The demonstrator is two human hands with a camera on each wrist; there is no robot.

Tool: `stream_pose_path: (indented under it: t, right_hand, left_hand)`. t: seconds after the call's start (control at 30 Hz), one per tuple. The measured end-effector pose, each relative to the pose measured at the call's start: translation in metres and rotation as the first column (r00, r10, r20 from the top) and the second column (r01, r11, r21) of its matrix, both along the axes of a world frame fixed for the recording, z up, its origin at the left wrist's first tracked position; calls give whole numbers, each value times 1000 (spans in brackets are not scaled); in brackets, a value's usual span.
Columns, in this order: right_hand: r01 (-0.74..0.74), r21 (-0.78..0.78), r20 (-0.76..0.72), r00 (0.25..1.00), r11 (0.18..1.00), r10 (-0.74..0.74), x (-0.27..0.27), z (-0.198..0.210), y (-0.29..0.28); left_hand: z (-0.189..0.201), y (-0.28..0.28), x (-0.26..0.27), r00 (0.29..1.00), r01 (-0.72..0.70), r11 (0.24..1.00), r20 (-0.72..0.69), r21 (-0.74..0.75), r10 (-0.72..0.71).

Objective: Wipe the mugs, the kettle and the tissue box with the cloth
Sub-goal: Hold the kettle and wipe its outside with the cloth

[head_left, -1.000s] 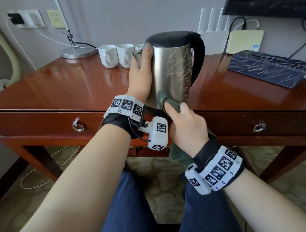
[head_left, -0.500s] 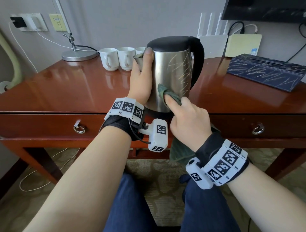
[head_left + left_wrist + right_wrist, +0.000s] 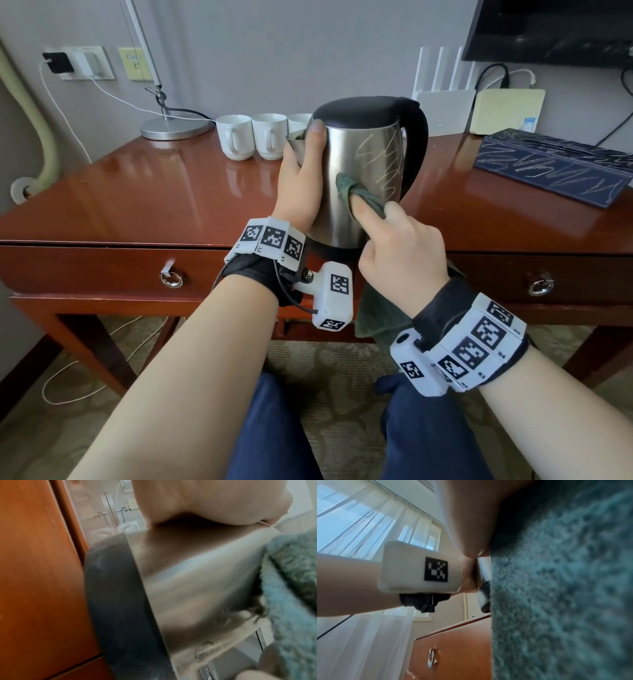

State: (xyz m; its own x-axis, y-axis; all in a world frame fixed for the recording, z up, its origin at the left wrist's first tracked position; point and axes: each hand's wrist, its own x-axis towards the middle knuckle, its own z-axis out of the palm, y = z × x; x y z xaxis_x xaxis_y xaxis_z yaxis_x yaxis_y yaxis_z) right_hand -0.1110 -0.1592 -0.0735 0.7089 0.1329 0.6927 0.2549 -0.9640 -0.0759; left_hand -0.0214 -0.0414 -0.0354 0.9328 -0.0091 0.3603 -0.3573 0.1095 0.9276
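Note:
A steel kettle [image 3: 359, 161] with a black lid and handle stands at the front edge of the wooden desk [image 3: 137, 198], scribble marks on its right side. My left hand [image 3: 301, 178] grips its left side, thumb up near the spout. My right hand [image 3: 397, 246] holds a dark green cloth [image 3: 356, 193] and presses it on the kettle's front with the forefinger; the rest of the cloth hangs below the hand. In the left wrist view the kettle [image 3: 197, 581] and cloth [image 3: 291, 588] fill the frame. White mugs [image 3: 251, 137] stand behind. A dark scribbled tissue box [image 3: 555, 168] lies at right.
A lamp base [image 3: 174, 128] stands at the back left with cables to the wall sockets. A white router [image 3: 445, 106] and a pale box [image 3: 507, 111] lean on the wall behind the kettle. Drawers with ring pulls [image 3: 171, 279] face my knees.
The cloth under my right forefinger has slid upward on the kettle's front, from near the base toward the scribbles. My left hand keeps the same grip.

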Motion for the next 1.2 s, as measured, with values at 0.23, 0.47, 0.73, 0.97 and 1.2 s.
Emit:
stream_pose_path:
  t: [0.23, 0.47, 0.73, 0.97, 1.2]
  right_hand:
    - [58, 75, 79, 995, 996, -63, 7, 23, -6]
    - [3, -7, -19, 1000, 1000, -3, 0, 10, 3]
    - [133, 59, -20, 991, 989, -132, 5, 43, -7]
    - [31, 80, -37, 999, 996, -28, -2, 7, -1]
    - [23, 59, 48, 999, 998, -25, 0, 7, -8]
  left_hand:
    - [-1, -1, 2, 1000, -15, 1000, 24, 2, 15]
    - [-2, 0, 4, 999, 5, 1000, 33, -21, -4]
    - [-1, -1, 3, 999, -33, 999, 18, 4, 33]
    - [0, -1, 2, 999, -32, 999, 31, -7, 32]
    - [0, 0, 1, 999, -29, 1000, 15, 9, 29]
